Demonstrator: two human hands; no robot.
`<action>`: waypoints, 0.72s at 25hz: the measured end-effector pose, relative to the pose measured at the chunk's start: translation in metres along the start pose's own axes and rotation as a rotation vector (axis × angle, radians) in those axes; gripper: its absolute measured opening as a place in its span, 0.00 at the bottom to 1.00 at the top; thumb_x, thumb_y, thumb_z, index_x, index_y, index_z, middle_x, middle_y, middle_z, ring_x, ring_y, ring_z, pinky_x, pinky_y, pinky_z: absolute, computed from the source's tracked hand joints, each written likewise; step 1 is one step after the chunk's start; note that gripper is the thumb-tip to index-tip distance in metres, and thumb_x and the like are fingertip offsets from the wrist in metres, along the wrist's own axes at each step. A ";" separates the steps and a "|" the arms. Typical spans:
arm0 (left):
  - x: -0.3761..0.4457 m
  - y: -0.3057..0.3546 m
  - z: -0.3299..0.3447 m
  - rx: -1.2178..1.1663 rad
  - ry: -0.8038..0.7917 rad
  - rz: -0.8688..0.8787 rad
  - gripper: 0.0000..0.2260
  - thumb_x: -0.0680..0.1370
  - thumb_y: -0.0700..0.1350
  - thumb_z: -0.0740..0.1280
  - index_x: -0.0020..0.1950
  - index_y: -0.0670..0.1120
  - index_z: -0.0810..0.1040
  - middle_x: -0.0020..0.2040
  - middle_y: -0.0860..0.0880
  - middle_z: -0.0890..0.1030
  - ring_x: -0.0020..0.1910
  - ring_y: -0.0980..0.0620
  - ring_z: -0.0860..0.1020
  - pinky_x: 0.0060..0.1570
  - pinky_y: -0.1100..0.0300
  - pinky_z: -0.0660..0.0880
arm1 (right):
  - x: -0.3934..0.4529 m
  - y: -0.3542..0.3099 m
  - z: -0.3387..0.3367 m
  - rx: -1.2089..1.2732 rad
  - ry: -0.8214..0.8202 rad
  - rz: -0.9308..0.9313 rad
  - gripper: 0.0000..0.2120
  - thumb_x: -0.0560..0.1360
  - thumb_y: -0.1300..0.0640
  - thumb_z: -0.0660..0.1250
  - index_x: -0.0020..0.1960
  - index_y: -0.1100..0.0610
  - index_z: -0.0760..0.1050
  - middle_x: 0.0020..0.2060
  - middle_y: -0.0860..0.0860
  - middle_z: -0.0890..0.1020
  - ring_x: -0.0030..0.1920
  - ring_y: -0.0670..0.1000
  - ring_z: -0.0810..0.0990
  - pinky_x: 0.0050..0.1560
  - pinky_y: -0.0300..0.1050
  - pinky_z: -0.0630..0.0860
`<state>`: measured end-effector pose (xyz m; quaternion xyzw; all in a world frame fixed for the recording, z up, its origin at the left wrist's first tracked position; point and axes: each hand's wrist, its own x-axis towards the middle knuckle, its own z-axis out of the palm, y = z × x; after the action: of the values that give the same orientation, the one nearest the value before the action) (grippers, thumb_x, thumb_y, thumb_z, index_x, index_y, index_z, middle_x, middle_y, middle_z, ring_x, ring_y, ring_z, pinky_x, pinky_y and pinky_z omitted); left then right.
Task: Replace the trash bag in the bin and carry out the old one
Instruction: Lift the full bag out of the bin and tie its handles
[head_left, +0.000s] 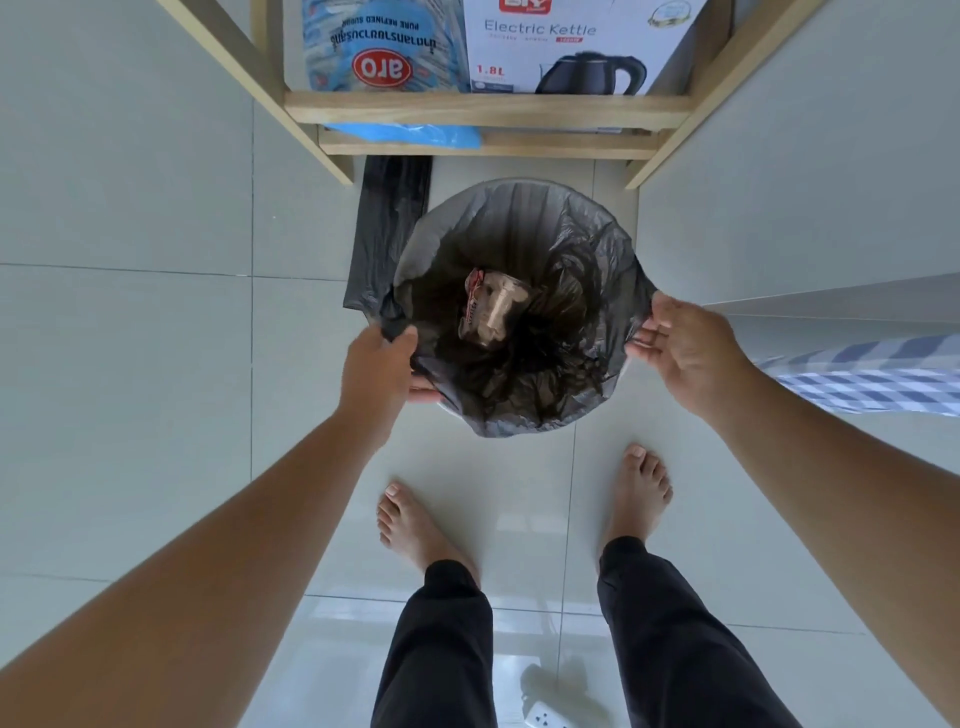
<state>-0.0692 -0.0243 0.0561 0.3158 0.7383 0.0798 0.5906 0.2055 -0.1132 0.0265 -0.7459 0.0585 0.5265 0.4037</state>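
A round bin stands on the tiled floor, lined with a black trash bag (524, 218) whose edge folds over the rim. A crumpled brown wrapper (491, 306) lies inside the bag. My left hand (382, 371) pinches the bag's edge at the left side of the rim. At the right side my right hand (685, 353) grips the bag's edge. A folded black bag (387, 228) lies flat on the floor to the left, behind the bin.
A wooden shelf (488, 109) stands just beyond the bin, holding an electric kettle box (576, 47) and a blue sugar sack (384, 47). A blue plastic bag (415, 135) sits on a lower shelf. My bare feet stand close behind the bin. A white power strip (545, 719) lies between them.
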 end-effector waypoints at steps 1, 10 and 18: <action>-0.004 0.004 0.001 -0.088 -0.063 -0.120 0.09 0.82 0.44 0.61 0.61 0.44 0.74 0.48 0.43 0.83 0.41 0.43 0.86 0.34 0.53 0.83 | -0.004 0.000 0.001 0.044 -0.031 0.076 0.11 0.82 0.57 0.59 0.43 0.56 0.75 0.34 0.51 0.78 0.34 0.49 0.77 0.38 0.45 0.75; -0.017 0.032 -0.008 -0.106 -0.108 0.054 0.16 0.74 0.26 0.56 0.52 0.45 0.72 0.49 0.43 0.78 0.41 0.45 0.82 0.36 0.55 0.82 | -0.023 -0.017 0.016 0.202 -0.273 0.205 0.15 0.77 0.58 0.66 0.63 0.60 0.77 0.53 0.56 0.86 0.52 0.55 0.85 0.57 0.55 0.80; -0.022 0.056 -0.054 -0.311 -0.314 0.121 0.08 0.76 0.46 0.63 0.38 0.46 0.75 0.29 0.48 0.75 0.35 0.46 0.76 0.51 0.50 0.70 | -0.033 -0.034 -0.007 -0.144 -0.358 0.004 0.19 0.70 0.60 0.73 0.60 0.59 0.78 0.50 0.55 0.85 0.51 0.56 0.84 0.54 0.50 0.78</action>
<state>-0.0960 0.0213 0.1177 0.2733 0.5958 0.1777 0.7340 0.2134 -0.1061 0.0727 -0.6671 -0.0509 0.6544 0.3522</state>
